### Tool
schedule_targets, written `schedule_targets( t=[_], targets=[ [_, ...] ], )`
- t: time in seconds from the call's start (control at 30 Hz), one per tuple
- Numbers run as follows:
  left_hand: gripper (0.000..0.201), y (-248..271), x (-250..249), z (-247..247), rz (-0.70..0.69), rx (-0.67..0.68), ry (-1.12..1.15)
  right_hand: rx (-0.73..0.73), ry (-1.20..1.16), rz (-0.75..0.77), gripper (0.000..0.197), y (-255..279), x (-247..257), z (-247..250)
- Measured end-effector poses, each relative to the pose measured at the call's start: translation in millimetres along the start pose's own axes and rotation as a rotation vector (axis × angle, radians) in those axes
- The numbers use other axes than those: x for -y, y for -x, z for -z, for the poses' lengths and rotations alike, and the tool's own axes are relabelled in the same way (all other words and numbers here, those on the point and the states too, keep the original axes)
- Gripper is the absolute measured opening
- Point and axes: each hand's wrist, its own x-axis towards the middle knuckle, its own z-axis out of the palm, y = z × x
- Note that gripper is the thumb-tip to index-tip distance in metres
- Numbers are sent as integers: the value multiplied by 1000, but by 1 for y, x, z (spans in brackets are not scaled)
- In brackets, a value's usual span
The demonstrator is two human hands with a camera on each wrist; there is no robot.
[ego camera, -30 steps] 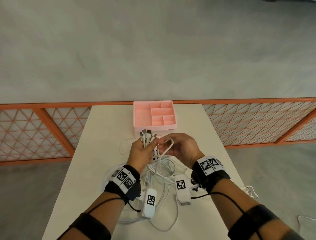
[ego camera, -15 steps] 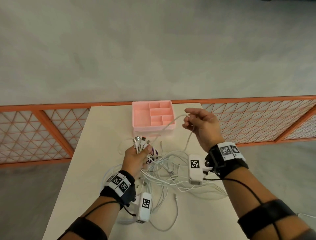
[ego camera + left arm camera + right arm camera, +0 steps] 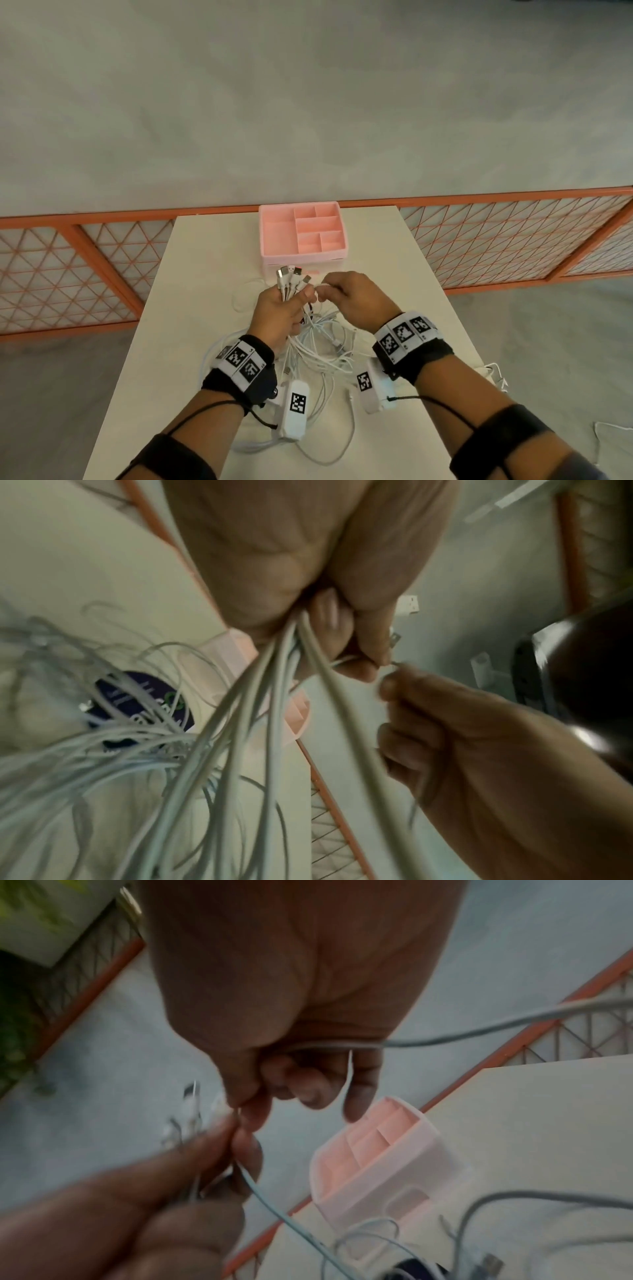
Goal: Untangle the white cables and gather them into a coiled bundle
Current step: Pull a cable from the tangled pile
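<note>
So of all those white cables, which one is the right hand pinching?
The right hand pinches the thin strand stretched across to the left hand; the other cables stand bunched in the left fist, plugs up.

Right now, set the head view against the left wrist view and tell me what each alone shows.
Only the head view shows the plugs fanned above the left hand, the whole pink tray, and the wrist bands. Only the left wrist view shows a dark round label under the cables and the strands leaving the fist from below. Both show the right hand pinching a thin cable at the left thumb, and loose cable on the table.
</note>
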Motion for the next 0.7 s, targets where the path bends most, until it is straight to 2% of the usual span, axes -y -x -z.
schedule_targets(
  t=[0.07, 0.13, 0.27, 0.33, 0.43, 0.5, 0.53, 0.57, 0.63, 0.7],
  targets=[
    [22, 2, -3, 4, 25, 28, 77, -60, -132, 51, 27, -3, 10, 9],
    [18, 2, -4, 3, 23, 48, 98, -156, -255, 84, 27, -7, 23, 21],
    [19, 1, 6, 8, 23, 45, 76, -483, -534, 152, 28, -14, 53, 51],
    [23, 1, 12, 13, 38, 26, 52, -626, -661, 203, 28, -13, 65, 72],
    [12, -3, 16, 22, 66, -53, 53, -729, -751, 199, 30, -13, 64, 96],
    [9, -9, 15, 28, 46, -109, 51, -741, -661, 97, 27, -14, 49, 101],
    [9, -11, 12, 30, 34, -133, 46, -722, -540, 13, 25, -15, 38, 101],
    [8, -12, 8, 31, 22, -148, 43, -654, -370, -96, 23, -16, 24, 99],
    [7, -14, -1, 31, -12, -139, 38, -407, 22, -346, 24, -18, -2, 88],
    [4, -17, -8, 28, -41, -127, -10, -237, 280, -473, 38, -15, -14, 71]
  ],
)
